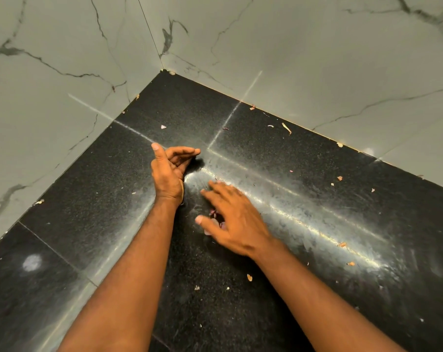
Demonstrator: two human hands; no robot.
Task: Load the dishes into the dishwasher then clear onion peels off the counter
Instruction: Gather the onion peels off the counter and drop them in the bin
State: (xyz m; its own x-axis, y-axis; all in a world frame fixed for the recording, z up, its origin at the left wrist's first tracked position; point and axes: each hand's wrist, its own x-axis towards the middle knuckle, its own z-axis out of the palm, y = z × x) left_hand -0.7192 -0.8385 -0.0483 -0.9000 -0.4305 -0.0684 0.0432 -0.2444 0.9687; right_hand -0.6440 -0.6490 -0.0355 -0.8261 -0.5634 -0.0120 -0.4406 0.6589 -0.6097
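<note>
- The black speckled worktop fills a corner between two pale marble-veined walls; its seams and a long glare streak cross it. No container shows.
- The left hand stands on its edge on the worktop near the middle, fingers curved together like a cup and the thumb raised; whether anything lies inside the cupped palm cannot be told.
- The right hand is low over the worktop just right of the left hand, fingers spread and fairly straight, blurred at the tips, holding nothing that can be seen.
- A small heap of purple onion peels lies on the worktop under the right hand's thumb and palm, partly hidden by it.
- Loose peel scraps are scattered along the right-hand wall edge, in the far corner, and on the near worktop, well apart from each other; most are too small to make out in detail.
- Both forearms are cut off by the lower edge.
</note>
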